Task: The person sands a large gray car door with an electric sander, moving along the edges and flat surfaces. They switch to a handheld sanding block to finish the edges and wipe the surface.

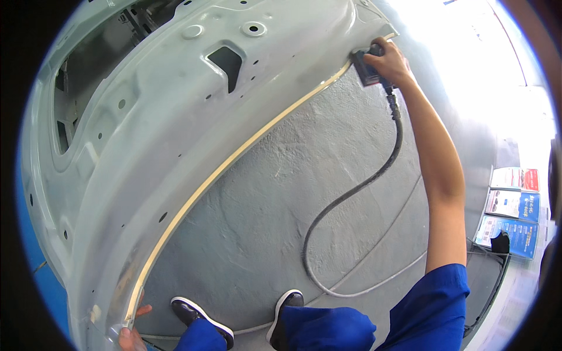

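A pale grey car door panel fills the upper left, with a beige strip along its curved edge. My right hand grips a black handheld sander at the upper right end of that edge, its fingers closed around the tool's top. A dark hose hangs from the sander and loops over the floor. My left hand holds the panel's lower end at the bottom left, thumb and fingers around the edge, partly hidden by it.
My two shoes stand on the rough grey floor. Thinner hoses cross it. Printed cards sit along the right beside a dark frame, near a white, brightly lit surface. A blue surface shows at far left.
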`<state>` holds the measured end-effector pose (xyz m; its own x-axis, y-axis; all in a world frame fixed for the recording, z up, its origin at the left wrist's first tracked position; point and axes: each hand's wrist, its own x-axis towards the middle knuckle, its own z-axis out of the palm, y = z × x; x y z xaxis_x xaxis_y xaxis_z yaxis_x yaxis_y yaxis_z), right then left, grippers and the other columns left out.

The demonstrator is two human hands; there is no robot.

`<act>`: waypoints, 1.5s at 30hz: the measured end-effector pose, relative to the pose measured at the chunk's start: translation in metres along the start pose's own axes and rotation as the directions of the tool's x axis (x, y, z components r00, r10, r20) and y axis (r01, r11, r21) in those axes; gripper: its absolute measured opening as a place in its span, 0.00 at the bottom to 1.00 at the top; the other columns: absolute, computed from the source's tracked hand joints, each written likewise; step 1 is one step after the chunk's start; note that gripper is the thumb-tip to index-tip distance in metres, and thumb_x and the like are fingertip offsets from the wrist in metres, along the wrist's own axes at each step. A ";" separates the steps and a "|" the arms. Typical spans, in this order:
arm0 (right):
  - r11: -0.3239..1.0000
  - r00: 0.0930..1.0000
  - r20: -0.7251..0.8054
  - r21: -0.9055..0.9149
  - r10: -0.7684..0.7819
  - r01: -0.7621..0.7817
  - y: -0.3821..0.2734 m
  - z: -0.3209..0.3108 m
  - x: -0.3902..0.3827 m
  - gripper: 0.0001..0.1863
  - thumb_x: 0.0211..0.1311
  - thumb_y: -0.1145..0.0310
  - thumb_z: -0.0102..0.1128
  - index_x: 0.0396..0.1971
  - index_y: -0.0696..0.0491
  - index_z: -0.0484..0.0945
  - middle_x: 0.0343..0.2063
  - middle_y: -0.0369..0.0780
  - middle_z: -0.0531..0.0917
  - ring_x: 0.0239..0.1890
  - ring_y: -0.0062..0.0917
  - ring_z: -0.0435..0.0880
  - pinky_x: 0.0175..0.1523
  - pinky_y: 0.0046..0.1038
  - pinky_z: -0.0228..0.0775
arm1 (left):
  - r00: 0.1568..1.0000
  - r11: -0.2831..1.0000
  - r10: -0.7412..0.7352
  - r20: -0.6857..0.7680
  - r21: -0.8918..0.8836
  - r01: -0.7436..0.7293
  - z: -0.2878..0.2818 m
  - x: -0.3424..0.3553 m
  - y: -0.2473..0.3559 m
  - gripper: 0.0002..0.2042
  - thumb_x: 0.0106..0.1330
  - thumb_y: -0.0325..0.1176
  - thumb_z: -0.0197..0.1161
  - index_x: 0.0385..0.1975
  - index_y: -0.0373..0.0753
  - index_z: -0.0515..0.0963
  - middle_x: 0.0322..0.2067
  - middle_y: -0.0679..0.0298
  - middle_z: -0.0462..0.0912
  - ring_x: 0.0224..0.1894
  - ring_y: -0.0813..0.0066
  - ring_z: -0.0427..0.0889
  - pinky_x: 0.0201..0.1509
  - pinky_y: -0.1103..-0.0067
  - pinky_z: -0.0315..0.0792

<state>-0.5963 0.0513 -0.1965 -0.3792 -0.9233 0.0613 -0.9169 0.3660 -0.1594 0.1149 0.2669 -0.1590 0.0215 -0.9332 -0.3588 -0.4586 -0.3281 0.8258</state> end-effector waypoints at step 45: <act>0.926 0.951 0.299 -0.333 -0.074 0.177 -0.243 -0.046 -0.145 0.30 0.53 0.52 0.66 0.57 0.49 0.79 0.49 0.47 0.82 0.49 0.39 0.85 0.57 0.37 0.78 | 0.998 0.998 -0.010 0.063 0.062 0.006 -0.032 0.005 -0.019 0.38 0.67 0.48 0.49 0.73 0.31 0.52 0.59 0.40 0.75 0.59 0.49 0.81 0.57 0.61 0.78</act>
<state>-0.3242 0.1014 -0.1210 -0.2552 -0.9404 -0.2249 -0.9578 0.2142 0.1915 0.1517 0.2634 -0.1629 -0.0295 -0.9188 -0.3937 -0.5129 -0.3242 0.7949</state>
